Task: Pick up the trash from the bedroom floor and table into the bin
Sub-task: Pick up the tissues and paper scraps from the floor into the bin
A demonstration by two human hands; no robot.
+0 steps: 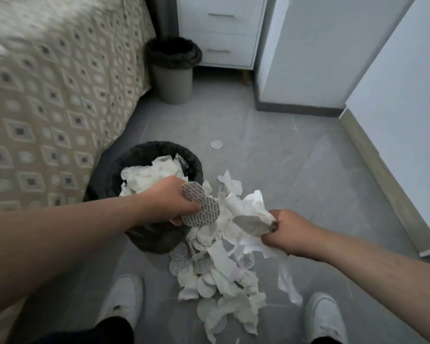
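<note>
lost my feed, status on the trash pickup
Left hand grips round discs at the bin. Right hand grips crumpled paper. Paper pile on the floor.

The bed (35, 33) blurs toward the top left and runs off the left edge. The left hand (170, 196) and its forearm hide the bin's (157, 146) near rim. Print on the discs (204, 213) is too small to read. The right hand's (292, 232) fingertips are tucked out of sight under paper (251, 207) — both shoes (126, 299) are cut by the bottom edge.
</note>
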